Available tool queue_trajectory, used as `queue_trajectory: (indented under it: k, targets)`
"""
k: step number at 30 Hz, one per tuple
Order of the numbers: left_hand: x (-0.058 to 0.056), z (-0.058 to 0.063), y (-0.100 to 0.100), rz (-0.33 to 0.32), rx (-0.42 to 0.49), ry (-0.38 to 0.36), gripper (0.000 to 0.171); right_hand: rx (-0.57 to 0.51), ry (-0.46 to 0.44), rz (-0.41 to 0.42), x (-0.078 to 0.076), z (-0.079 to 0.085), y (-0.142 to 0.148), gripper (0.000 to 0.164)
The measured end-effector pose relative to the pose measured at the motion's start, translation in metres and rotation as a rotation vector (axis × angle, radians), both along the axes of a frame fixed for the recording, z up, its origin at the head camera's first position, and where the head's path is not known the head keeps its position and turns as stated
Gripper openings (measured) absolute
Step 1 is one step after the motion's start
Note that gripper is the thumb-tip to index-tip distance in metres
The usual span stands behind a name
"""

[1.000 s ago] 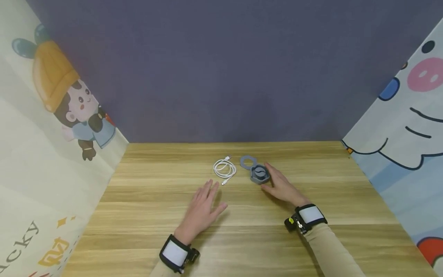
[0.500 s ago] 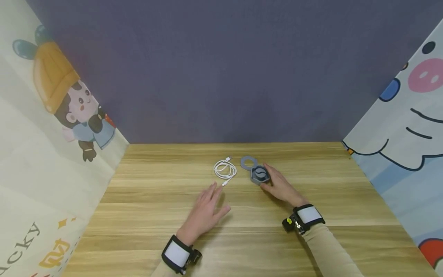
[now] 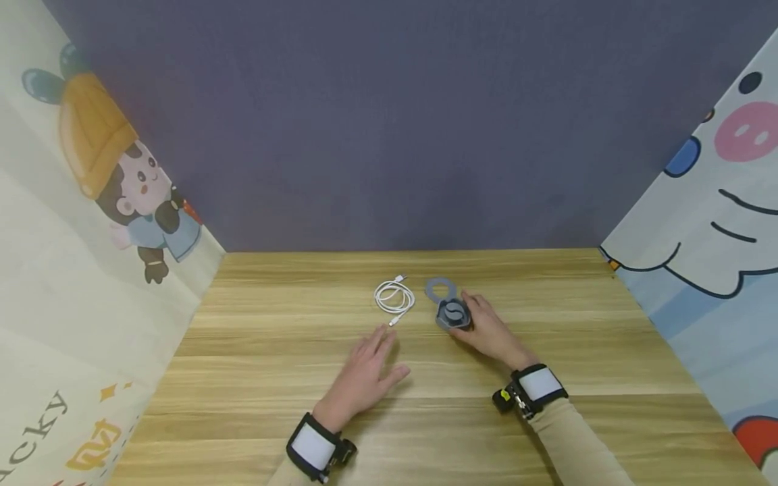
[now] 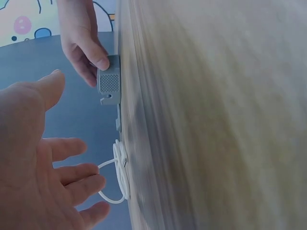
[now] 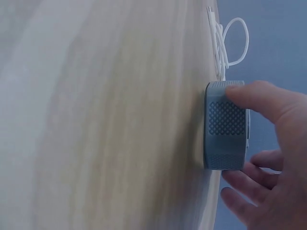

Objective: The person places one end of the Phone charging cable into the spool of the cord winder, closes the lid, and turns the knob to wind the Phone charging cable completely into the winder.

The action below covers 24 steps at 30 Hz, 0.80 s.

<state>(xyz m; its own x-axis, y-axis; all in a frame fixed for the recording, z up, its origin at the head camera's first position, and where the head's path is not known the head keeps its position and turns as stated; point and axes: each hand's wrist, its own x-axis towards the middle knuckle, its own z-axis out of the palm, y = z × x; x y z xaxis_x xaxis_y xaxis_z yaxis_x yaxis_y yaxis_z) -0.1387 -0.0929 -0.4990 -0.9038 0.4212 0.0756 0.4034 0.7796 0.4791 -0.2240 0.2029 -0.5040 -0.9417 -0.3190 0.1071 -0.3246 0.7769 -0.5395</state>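
My right hand (image 3: pixel 486 331) grips a grey hexagonal case (image 3: pixel 453 314) with an open top and a round core crossed by an S-shaped groove. In the right wrist view, the thumb presses one textured side of the case (image 5: pixel 226 129) and the fingers curl at the opposite side. A flat grey ring (image 3: pixel 440 289) lies just behind the case, its near edge meeting the case's rim. Coiled on the table to the left is a white USB cable (image 3: pixel 395 298). My left hand (image 3: pixel 358 378) hovers palm down with fingers spread, fingertips close to the cable's near plug.
Everything lies on a wood-grain table (image 3: pixel 273 337). A dark blue-grey wall panel (image 3: pixel 389 128) rises at its back edge, and cartoon-printed panels (image 3: pixel 717 270) flank both sides. Each wrist wears a strapped camera.
The right hand has drawn the case slightly toward me, and the ring has shifted and turned a little with it. My left hand has drifted slightly right and nearer me; the cable stays put.
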Motion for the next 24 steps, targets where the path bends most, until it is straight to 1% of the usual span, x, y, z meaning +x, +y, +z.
queue_trajectory:
  k: [7,16,24]
  targets:
    - [0.001,0.001,0.003,-0.017,-0.002,-0.003,0.079,0.011,0.002,-0.007,0.009,0.0,-0.004,0.092]
    - [0.0,-0.001,0.006,-0.034,-0.016,-0.006,0.078,0.037,-0.038,0.011,0.022,0.006,-0.011,0.093]
    - [-0.001,-0.001,0.009,-0.051,-0.019,-0.019,0.078,0.036,-0.033,0.035,0.032,0.005,-0.013,0.092]
